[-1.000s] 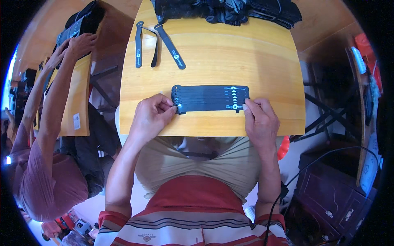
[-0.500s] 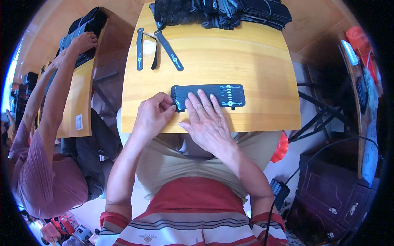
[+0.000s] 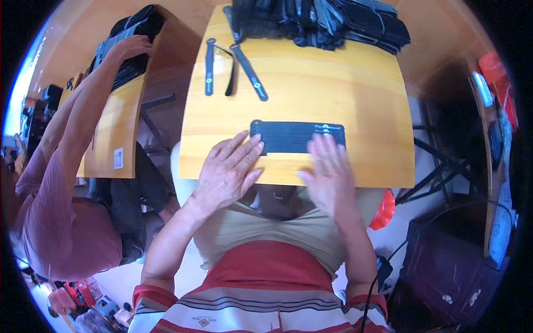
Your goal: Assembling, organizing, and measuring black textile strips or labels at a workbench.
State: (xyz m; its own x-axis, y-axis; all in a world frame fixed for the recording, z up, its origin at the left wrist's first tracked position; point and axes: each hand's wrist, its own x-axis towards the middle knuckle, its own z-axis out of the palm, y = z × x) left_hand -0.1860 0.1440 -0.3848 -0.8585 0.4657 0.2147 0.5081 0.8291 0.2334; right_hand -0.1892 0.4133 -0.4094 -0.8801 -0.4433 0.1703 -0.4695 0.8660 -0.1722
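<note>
A stack of black straps (image 3: 288, 137), fanned into a dark rectangle with pale print at its right end, lies near the front edge of the wooden table. My left hand (image 3: 229, 169) is open, its stretched fingertips resting on the stack's left end. Over the right end is my right hand (image 3: 333, 180), somewhat blurred, with fingers extended and nothing visible in it; whether it touches the straps I cannot tell. Farther back on the left lie loose straps: one straight strap (image 3: 209, 69), a bent strap (image 3: 230, 77) and a slanting strap (image 3: 249, 73).
A big pile of black straps (image 3: 311, 22) covers the table's far edge. To my left, a co-worker's hand (image 3: 135, 46) rests on another dark pile at a second table (image 3: 119, 125). A black cable (image 3: 411, 236) hangs at the right, before a dark cabinet (image 3: 444, 266).
My left fingers have gone from a pinch at the stack's left end to lying flat on it. My right hand has slid to the right end. The whole view has shifted slightly.
</note>
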